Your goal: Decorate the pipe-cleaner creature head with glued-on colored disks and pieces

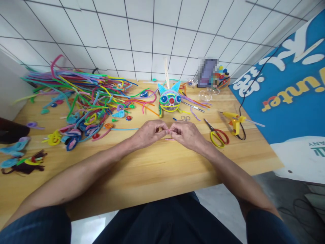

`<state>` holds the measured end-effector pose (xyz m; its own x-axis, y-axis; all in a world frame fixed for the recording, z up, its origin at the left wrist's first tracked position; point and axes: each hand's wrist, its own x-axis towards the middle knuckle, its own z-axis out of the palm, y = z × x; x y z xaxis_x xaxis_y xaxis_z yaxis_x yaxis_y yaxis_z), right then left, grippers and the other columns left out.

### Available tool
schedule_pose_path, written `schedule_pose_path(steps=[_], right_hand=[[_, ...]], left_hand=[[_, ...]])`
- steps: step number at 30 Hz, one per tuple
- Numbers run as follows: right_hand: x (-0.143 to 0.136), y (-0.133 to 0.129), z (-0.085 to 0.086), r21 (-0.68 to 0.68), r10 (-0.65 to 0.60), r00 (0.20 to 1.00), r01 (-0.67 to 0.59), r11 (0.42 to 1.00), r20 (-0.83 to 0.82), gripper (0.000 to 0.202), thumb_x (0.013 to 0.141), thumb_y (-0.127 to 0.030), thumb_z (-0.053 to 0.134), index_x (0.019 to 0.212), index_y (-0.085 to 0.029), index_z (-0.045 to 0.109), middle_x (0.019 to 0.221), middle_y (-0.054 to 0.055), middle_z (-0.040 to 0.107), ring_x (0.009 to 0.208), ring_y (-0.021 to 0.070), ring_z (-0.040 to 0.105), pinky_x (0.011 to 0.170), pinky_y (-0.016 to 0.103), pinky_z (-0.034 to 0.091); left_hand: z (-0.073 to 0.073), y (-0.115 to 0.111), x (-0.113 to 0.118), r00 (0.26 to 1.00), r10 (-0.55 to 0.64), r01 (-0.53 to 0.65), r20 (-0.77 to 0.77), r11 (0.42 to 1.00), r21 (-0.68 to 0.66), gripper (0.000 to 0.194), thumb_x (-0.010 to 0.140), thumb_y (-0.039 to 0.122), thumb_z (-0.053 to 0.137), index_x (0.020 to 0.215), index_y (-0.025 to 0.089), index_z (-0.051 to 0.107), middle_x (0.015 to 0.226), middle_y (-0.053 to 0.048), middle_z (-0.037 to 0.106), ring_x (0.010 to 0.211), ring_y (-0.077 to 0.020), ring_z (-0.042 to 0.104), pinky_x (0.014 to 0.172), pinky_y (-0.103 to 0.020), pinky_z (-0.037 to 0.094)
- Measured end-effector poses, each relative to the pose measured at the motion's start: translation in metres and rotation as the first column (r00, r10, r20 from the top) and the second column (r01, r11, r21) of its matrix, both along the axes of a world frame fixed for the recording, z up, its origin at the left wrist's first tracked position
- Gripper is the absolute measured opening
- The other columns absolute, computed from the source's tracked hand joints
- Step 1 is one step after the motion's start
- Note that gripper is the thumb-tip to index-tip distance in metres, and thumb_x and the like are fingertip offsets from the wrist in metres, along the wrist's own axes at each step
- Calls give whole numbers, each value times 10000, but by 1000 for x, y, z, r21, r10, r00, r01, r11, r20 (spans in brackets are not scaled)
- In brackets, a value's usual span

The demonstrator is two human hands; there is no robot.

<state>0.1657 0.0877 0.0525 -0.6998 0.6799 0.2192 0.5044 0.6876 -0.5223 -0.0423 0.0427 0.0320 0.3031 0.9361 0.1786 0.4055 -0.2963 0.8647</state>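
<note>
My left hand (151, 132) and my right hand (186, 135) meet over the middle of the table, fingertips pinched together. Between them shows a short pink piece of pipe cleaner (168, 131), mostly hidden by the fingers. Just below, a pink strip (170, 139) lies on the wood. Behind my hands stands a round figure (170, 100) made of coiled pipe cleaners, with blue eyes, a red nose and blue pointed ears. A light blue pipe cleaner (124, 129) lies to the left of my left hand.
Right of my hands lie scissors (218, 136) with red and yellow handles and a yellow glue gun (235, 122) with a cord. A heap of coloured pipe cleaners (83, 91) covers the back left. A phone-like screen (207, 74) leans at the back right. Small scissors (185, 118) lie near the figure.
</note>
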Motion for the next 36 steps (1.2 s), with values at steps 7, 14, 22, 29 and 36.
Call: schedule_pose_path(steps=[7,14,22,29,36], right_hand=[[1,2,3,-193,-107,989,85,977,-105,145,905,-219,621,802,-189,718,691,-14,659,617,121,524,622,260,349],[4,3,-3,-382,-193,969,122,916,-155,187,884,-311,614,781,-183,701,641,-32,617,598,118,493,595,255,344],[6,-1,-14,-551,-244,947,92,830,-210,237,839,-401,616,756,-185,665,590,-52,549,558,108,472,558,240,343],[2,-11,-18,-487,-269,922,107,867,-278,257,875,-429,641,835,-181,696,685,-27,640,620,114,561,594,229,413],[-3,-16,-13,-417,-263,919,124,901,-295,215,889,-363,608,811,-187,704,681,-22,619,630,119,529,603,236,429]], left_hand=[[-2,2,4,951,174,-122,254,971,-206,259,843,417,707,780,166,706,661,19,597,604,-106,451,597,-254,350],[-6,-1,13,861,291,-157,418,933,-325,294,785,450,759,757,170,672,591,51,487,552,-91,364,542,-256,287],[-14,-6,18,856,284,-163,433,941,-295,271,792,439,767,809,171,731,602,44,531,563,-96,395,555,-257,322],[-17,-11,21,859,328,-255,393,940,-226,249,836,433,745,824,184,749,672,15,644,643,-124,512,600,-258,391],[-15,-14,25,839,330,-255,432,941,-223,268,838,447,751,841,179,756,709,-1,677,665,-131,550,607,-256,410]])
